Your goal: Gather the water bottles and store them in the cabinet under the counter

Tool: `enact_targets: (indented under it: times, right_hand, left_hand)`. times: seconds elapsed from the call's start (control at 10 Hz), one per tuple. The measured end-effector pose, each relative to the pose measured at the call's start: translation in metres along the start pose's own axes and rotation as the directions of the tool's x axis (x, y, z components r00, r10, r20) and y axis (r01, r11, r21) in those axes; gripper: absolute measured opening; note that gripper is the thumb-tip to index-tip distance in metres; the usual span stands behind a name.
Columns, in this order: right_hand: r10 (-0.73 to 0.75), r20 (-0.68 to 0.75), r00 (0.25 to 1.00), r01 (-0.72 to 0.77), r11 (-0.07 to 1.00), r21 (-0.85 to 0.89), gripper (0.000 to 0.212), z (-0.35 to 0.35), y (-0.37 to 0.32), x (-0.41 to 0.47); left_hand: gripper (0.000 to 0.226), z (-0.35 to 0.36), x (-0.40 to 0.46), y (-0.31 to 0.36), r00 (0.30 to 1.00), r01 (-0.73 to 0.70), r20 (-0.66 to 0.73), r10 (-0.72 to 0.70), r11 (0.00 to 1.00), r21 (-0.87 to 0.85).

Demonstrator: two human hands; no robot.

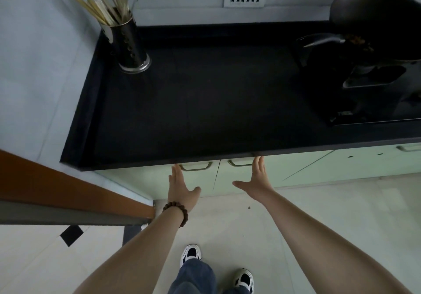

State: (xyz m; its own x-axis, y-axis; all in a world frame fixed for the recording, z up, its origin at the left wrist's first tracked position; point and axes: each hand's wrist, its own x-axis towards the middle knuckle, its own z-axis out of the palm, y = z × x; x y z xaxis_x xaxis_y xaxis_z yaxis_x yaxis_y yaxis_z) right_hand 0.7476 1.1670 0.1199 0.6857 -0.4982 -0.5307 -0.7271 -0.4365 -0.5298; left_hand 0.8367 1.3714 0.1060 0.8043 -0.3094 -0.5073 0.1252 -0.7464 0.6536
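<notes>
Both my hands are flat and empty, spread apart: left hand (181, 185) below the left door's metal handle (196, 166), right hand (256, 177) beside the right door's handle (239, 163) on the pale green cabinet (227, 179) under the black stone counter (193, 102). Both doors are closed. No water bottles visible; their location cannot be told. Open floor behind me; wooden door edge (75, 193) close on my left.

Head view, steeply down over counter (205, 102) edge.

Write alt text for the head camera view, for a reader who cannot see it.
Both open hands, left hand and right hand, press flat against two closed pale green cabinet doors under a black stone counter. A steel chopstick holder and black wok stand on top.
</notes>
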Motion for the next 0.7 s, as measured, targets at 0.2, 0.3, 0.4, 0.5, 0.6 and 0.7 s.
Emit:
enact_targets:
  times: [0.2, 0.3, 0.4, 0.5, 0.6, 0.7]
  right_hand:
    - [-0.071, -0.092, 0.993, 0.062, 0.994, -0.092, 0.095, -0.015, 0.012, -0.032]
    - [-0.059, -0.21, 0.976, 0.046, 0.997, -0.063, 0.081, -0.023, 0.027, -0.061]
    - [0.037, -0.318, 0.947, -0.041, 0.999, -0.008, 0.074, -0.033, 0.048, -0.092]
    - [0.203, -0.41, 0.889, -0.175, 0.979, 0.107, 0.069, -0.044, 0.07, -0.124]
    - [0.383, -0.482, 0.788, -0.285, 0.921, 0.266, 0.066, -0.047, 0.091, -0.158]
    - [0.5, -0.558, 0.663, -0.346, 0.865, 0.364, 0.063, -0.037, 0.107, -0.184]
  left_hand:
    - [0.083, 0.014, -0.031, 0.013, 0.982, -0.19, 0.052, 0.184, 0.92, 0.344]
    - [0.076, 0.025, -0.049, 0.028, 0.95, -0.31, 0.11, 0.291, 0.851, 0.424]
    - [0.071, 0.041, -0.06, 0.049, 0.923, -0.385, 0.162, 0.351, 0.801, 0.459]
    - [0.067, 0.057, -0.068, 0.077, 0.888, -0.461, 0.245, 0.39, 0.749, 0.476]
    - [0.066, 0.071, -0.079, 0.101, 0.819, -0.574, 0.333, 0.468, 0.684, 0.45]
    - [0.066, 0.076, -0.083, 0.113, 0.714, -0.7, 0.415, 0.564, 0.577, 0.421]
